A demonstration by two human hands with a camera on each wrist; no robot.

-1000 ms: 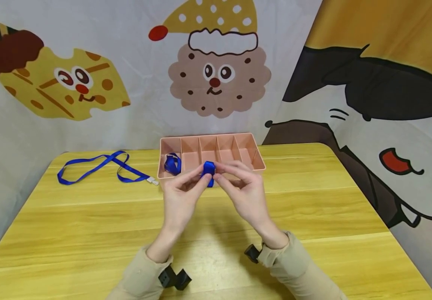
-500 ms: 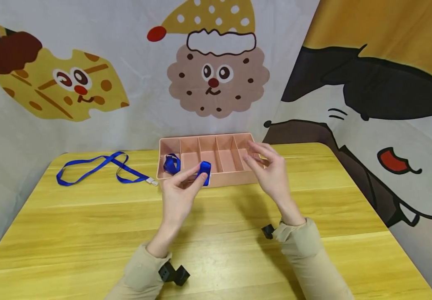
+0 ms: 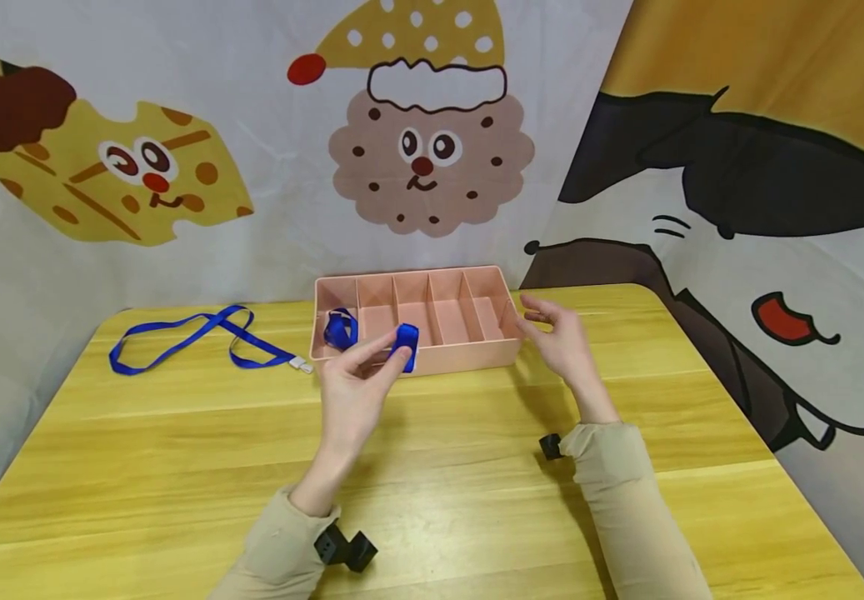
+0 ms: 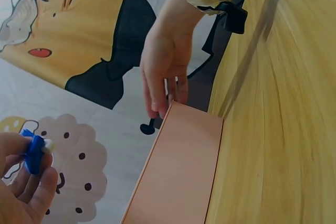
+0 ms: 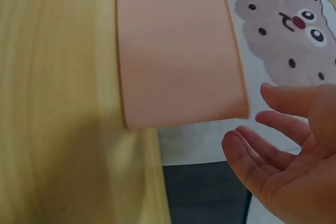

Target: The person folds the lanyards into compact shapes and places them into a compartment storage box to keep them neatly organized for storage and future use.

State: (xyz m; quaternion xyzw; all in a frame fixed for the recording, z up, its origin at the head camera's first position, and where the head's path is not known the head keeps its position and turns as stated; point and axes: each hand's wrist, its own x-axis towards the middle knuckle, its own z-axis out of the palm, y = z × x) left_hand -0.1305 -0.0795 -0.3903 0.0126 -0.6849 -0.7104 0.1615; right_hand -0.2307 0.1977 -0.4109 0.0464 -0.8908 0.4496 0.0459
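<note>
My left hand (image 3: 352, 396) pinches a folded blue lanyard (image 3: 405, 346) between thumb and fingers, in front of a pink divided box (image 3: 469, 355). A bit of white shows beside the blue band (image 4: 34, 155) in the left wrist view. The right hand (image 3: 565, 343) is at the box's right end, its fingers loosely bent around nothing. In the right wrist view, the right hand (image 5: 286, 153) appears just off the box's corner; contact cannot be made out. Another bundled blue lanyard (image 3: 341, 328) lies in the leftmost compartment.
A loose blue lanyard (image 3: 217, 320) with a white clip (image 3: 301, 364) lies looped on the wooden table (image 3: 439, 483), left of the box. Behind the table hangs a cartoon-printed cloth (image 3: 274, 250).
The right hand has let go of the folded lanyard and moved right to the box's end. My left hand keeps hold of it, shifting slightly left.
</note>
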